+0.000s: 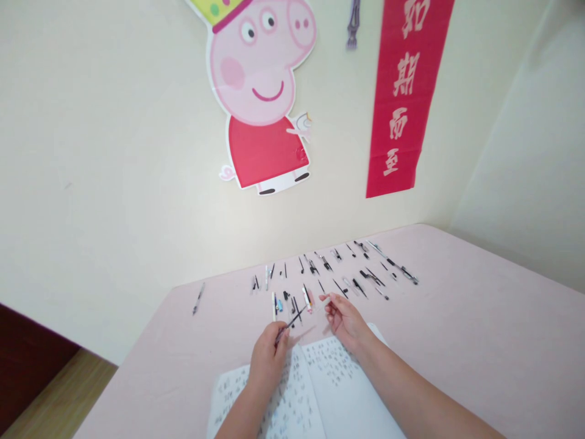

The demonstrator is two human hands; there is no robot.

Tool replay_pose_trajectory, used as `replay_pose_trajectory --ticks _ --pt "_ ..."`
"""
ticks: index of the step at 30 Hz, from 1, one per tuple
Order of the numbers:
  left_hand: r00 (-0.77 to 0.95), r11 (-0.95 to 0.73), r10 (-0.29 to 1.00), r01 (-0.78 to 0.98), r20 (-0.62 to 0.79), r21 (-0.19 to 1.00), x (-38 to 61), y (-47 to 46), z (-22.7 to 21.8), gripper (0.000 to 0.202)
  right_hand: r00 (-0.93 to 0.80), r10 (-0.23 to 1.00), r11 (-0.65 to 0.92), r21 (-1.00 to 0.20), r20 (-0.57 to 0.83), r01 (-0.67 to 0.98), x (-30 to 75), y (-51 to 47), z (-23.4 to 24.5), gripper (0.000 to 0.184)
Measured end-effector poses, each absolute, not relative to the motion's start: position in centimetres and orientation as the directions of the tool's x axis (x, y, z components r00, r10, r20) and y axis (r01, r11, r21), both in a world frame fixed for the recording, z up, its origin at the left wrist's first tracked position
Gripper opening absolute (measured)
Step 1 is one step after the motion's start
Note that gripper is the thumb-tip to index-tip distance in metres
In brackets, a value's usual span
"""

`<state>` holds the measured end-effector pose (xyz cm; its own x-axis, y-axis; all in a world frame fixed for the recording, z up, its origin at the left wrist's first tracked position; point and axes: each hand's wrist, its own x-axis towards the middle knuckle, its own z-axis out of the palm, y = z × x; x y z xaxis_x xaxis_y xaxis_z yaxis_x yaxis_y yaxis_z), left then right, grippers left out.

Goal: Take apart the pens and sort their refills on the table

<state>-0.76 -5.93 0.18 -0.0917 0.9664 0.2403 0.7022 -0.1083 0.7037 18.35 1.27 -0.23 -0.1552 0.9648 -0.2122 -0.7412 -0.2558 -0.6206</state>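
My left hand (269, 353) is closed round a thin dark pen refill or pen (292, 320) that points up and to the right over the table. My right hand (345, 317) pinches a small pale pen part (325, 299) between its fingertips, close to the refill's tip. Both hands hover above an open notebook (320, 390) filled with handwriting. Just beyond them lie several pens and pen parts (329, 274) spread in rows on the pink table (457, 317).
A single pen (198, 297) lies apart at the table's far left. The table stands against a cream wall bearing a cartoon pig cutout (262, 91) and a red banner (404, 91). Wooden floor (55, 396) shows at lower left.
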Motion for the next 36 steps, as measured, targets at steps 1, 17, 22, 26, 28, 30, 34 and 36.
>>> replay_pose_trajectory --ticks 1,17,22,26,28,30,34,36 --pt "-0.098 -0.106 0.966 0.692 0.238 0.714 -0.8 -5.9 0.1 0.026 -0.17 0.966 -0.257 -0.639 -0.196 -0.725 18.3 1.1 -0.2 0.023" --pt "-0.435 0.014 0.879 0.432 0.194 0.902 -3.4 -4.1 0.8 0.032 -0.3 0.914 -0.357 -0.892 -0.272 -0.278 14.8 -0.2 1.3 0.017" --pt "-0.526 0.026 0.828 0.386 0.197 0.922 -5.1 -3.8 1.1 0.038 -0.328 0.932 -0.067 -0.965 -0.152 0.255 10.9 1.4 3.5 0.013" --pt "-0.597 0.066 0.784 0.355 0.172 0.932 -6.1 -3.9 0.1 0.041 -0.308 0.949 0.059 -0.92 -0.069 0.386 6.9 3.6 3.7 0.006" --pt "-0.619 0.083 0.767 0.356 0.168 0.931 -6.5 -3.9 -0.5 0.041 -0.282 0.959 0.101 -0.879 -0.039 0.466 5.3 4.5 3.4 0.008" --pt "-0.617 0.089 0.769 0.363 0.168 0.927 -6.8 -4.0 -1.0 0.04 -0.262 0.965 0.129 -0.825 -0.024 0.551 4.1 5.2 3.0 0.015" --pt "-0.621 0.093 0.762 0.388 0.185 0.917 -7.1 -3.9 -1.3 0.038 -0.282 0.959 0.205 -0.712 0.01 0.672 2.8 5.8 2.5 0.016" --pt "-0.628 0.096 0.754 0.398 0.195 0.912 -7.1 -3.9 -1.1 0.038 -0.321 0.946 0.26 -0.665 0.032 0.7 2.4 5.7 2.5 0.018"
